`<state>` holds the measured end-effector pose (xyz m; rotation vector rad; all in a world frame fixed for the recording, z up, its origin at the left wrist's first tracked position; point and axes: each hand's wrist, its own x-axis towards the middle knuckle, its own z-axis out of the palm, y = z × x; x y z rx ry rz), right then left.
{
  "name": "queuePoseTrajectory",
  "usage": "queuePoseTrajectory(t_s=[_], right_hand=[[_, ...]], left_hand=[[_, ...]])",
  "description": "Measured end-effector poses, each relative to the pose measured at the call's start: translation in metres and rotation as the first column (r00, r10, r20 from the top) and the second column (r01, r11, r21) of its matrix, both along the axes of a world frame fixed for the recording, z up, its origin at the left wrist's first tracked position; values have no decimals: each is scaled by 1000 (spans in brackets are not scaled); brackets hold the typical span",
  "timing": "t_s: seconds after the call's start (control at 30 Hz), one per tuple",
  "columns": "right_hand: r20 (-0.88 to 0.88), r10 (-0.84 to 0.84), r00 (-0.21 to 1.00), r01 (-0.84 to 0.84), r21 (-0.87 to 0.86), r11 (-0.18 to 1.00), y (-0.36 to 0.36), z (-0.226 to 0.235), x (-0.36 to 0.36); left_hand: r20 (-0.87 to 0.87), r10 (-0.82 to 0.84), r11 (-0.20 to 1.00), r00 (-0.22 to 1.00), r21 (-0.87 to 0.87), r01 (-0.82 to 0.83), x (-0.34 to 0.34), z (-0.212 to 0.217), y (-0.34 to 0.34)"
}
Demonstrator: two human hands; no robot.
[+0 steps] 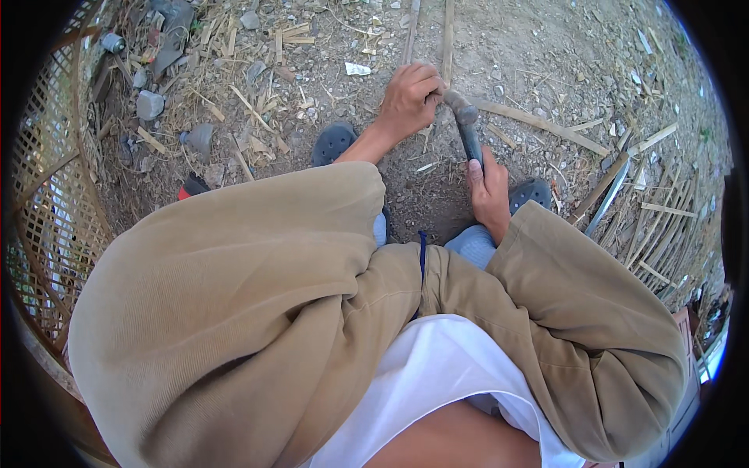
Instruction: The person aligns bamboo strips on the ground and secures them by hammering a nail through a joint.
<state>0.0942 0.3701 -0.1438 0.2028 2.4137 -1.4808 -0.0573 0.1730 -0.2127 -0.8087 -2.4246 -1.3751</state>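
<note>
A hammer (470, 139) with a dark handle is gripped in my right hand (490, 196), fingers wrapped round the handle's lower part. Its worn, greyish-brown head points away from me and lies right beside my left hand (412, 100). The left fingers are bent and pinched together close to the hammer head; what they hold, if anything, is hidden. Just beyond that hand, two thin wooden strips (449, 39) run along the ground toward the far edge. Another flat strip (538, 125) slants off to the right from near the hammer head.
At the left stands a woven lattice panel (47, 156). A grey stone (150, 104) and wood scraps lie near it. To the right are a long blade (608, 195) and a pile of thin strips (659, 226). My clogs (334, 143) flank the work spot.
</note>
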Motion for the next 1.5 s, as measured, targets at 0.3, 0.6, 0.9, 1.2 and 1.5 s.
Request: queuePoseTrajectory(t_s=[0.3,0.6,0.9,1.2,1.5], right_hand=[[-32,-61,998,59,-52,997,-3,3,1],[-65,-9,998,10,3,1000,-3,2,2],[-85,-42,995,38,-46,998,-3,1,2],[-56,-34,998,32,-30,999,-3,-2,4],[-76,-48,996,47,-17,999,-3,-2,3]], left_hand=[[6,-6,1000,1000,14,6,0,0,-2],[3,-17,999,1000,29,17,0,-1,-2],[12,-18,998,1000,61,17,0,-5,-1],[-9,-20,998,1000,60,20,0,-6,-2],[1,-33,997,999,73,33,0,-5,-2]])
